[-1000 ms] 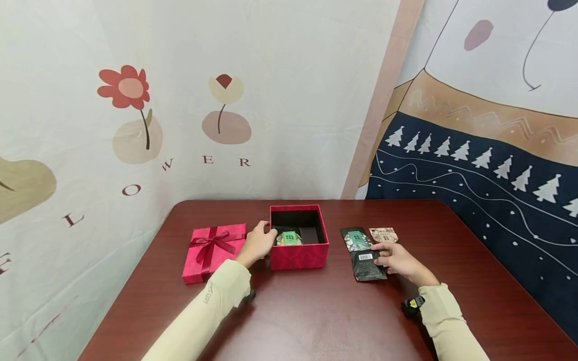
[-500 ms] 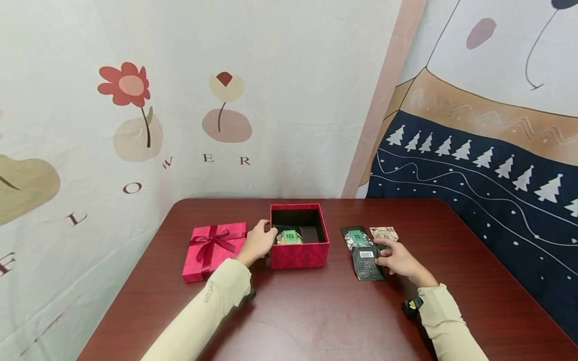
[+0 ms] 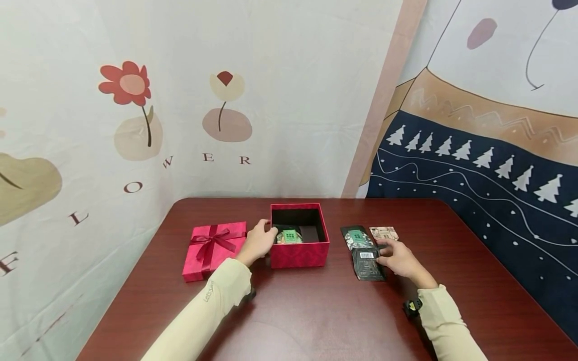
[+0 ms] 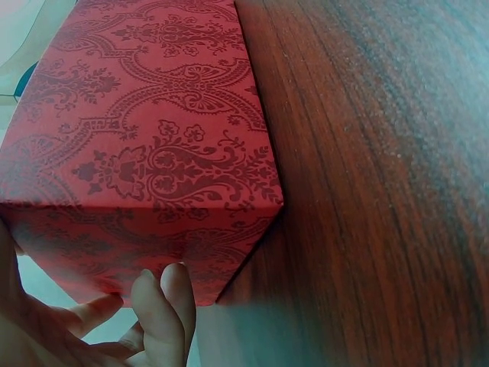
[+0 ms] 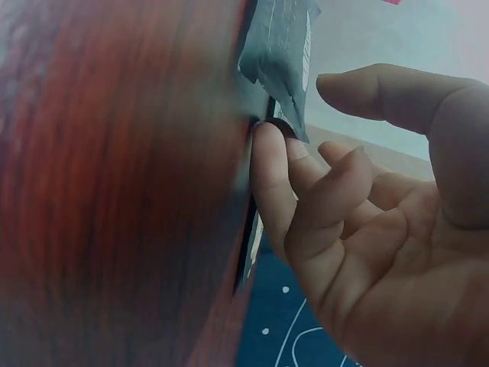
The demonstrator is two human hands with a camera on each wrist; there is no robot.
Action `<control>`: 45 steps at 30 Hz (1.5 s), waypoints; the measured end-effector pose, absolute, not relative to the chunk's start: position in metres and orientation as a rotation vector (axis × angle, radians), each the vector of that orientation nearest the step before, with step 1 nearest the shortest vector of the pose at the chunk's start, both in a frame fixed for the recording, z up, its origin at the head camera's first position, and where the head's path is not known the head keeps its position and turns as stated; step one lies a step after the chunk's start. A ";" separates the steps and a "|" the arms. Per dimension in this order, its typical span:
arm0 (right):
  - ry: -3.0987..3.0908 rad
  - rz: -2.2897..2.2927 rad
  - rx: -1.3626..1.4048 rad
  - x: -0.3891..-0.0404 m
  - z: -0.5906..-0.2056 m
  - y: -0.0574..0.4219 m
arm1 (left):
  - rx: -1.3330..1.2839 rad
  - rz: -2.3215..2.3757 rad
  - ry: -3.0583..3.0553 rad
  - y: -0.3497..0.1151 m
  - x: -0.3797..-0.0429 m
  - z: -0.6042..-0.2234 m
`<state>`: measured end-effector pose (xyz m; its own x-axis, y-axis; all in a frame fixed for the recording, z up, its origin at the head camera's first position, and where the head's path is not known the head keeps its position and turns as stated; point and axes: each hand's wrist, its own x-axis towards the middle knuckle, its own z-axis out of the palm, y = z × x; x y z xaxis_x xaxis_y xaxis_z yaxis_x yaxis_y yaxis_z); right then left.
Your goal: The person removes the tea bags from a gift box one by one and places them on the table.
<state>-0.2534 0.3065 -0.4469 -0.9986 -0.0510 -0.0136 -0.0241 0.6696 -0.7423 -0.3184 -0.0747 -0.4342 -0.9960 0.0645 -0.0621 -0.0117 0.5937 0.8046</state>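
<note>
In the head view my left hand [image 3: 258, 243] holds the left wall of an uncovered red patterned gift box [image 3: 299, 255], thumb at the rim. Its fingers lie against the outside of the box [image 4: 176, 138] in the left wrist view. A green-labelled packet [image 3: 289, 236] is inside the box. My right hand [image 3: 399, 259] is at the right edge of a black packet [image 3: 369, 268] lying barcode up. In the right wrist view, fingertips touch that packet's [image 5: 283, 53] edge, while the thumb stands apart from it.
A black packet with a green label [image 3: 356, 236] lies behind the barcode packet, which touches or overlaps it. A cream floral packet [image 3: 384, 233] lies beyond my right hand. Left of the box rests a red lid [image 3: 212, 253] with a ribbon bow, on the brown table [image 3: 307, 321].
The barcode packet now lies flatter, its print easier to see. My right hand has shifted very slightly right. The left hand and the box stay in place.
</note>
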 end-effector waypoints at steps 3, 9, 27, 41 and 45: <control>2.862 -1.237 -0.071 -0.253 -0.446 0.308 | 0.047 1.381 2.729 -0.075 -0.319 -0.435; 2.861 -1.249 -0.059 -0.253 -0.446 0.310 | 0.052 1.384 2.734 -0.075 -0.319 -0.436; 2.787 -1.310 -0.008 -0.252 -0.437 0.323 | 0.046 1.386 2.730 -0.076 -0.319 -0.435; 2.814 -1.357 -0.091 -0.257 -0.412 0.310 | 0.028 1.437 2.674 -0.075 -0.316 -0.430; 2.821 -1.356 -0.161 -0.262 -0.403 0.299 | 0.025 1.437 2.675 -0.075 -0.316 -0.430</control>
